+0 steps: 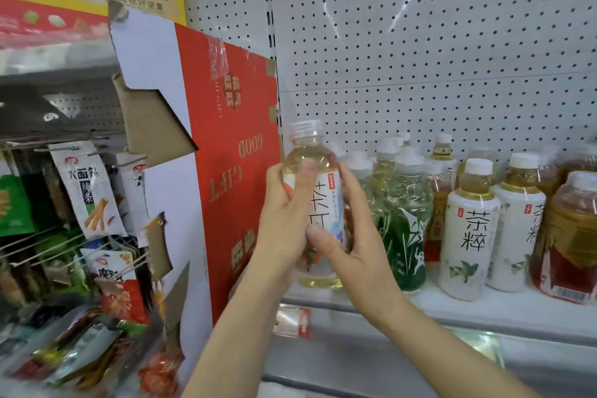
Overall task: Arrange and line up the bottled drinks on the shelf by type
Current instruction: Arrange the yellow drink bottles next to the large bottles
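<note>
Bottle (318, 203) sits gripped in both your hands, left hand (284, 220) and right hand (349, 236) wrapped around it, at the shelf (484, 307) left end. Two white-label bottles (468, 236) up front, one green bottle (403, 236) beside you.

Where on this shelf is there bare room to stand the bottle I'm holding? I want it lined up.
Bare shelf runs along the front edge before the white-label bottle and green bottle. Both hands, left hand and right hand, grip the held bottle near the red cardboard. Rightward, bottles crowd together.
</note>
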Demonstrator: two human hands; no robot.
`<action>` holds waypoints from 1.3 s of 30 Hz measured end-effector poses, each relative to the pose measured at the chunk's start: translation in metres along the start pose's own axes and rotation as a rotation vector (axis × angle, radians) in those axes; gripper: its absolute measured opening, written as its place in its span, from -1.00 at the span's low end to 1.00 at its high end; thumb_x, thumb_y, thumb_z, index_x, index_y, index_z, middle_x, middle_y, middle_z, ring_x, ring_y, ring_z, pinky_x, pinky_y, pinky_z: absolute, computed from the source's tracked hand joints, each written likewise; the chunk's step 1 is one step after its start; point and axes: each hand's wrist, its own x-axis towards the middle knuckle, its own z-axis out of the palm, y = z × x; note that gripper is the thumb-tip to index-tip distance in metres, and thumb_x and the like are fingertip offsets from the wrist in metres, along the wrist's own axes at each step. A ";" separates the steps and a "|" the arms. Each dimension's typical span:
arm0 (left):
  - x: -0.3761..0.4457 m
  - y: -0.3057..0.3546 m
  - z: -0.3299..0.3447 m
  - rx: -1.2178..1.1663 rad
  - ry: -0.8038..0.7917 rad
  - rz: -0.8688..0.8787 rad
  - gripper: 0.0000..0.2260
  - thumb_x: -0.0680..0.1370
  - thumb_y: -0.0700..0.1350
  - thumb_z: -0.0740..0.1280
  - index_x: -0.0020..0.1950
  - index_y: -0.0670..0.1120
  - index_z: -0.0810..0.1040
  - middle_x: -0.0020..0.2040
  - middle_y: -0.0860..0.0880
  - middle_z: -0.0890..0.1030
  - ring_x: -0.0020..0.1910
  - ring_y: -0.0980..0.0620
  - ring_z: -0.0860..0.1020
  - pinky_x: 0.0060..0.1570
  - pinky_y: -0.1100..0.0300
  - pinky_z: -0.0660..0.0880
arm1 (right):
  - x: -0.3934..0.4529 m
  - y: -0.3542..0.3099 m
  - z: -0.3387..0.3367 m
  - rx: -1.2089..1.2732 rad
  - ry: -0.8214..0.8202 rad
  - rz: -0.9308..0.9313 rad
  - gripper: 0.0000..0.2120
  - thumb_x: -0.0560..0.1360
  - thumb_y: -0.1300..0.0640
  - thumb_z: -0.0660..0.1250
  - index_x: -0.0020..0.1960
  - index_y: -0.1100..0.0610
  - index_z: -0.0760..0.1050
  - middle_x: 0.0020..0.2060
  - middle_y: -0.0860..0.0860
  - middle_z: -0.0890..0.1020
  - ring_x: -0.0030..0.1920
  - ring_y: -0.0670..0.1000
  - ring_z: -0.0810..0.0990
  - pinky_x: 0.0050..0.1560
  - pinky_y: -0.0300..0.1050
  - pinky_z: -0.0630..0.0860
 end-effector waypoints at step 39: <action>0.153 -0.136 -0.028 0.137 0.249 -0.054 -0.49 0.48 0.03 0.50 0.35 -0.11 0.46 0.26 -0.11 0.58 0.23 -0.15 0.57 0.20 -0.05 0.52 | -0.081 -0.005 -0.037 0.233 0.492 0.334 -0.13 0.07 -0.38 0.58 0.34 -0.29 0.45 0.21 -0.04 0.65 0.14 0.05 0.67 -0.05 -0.10 0.65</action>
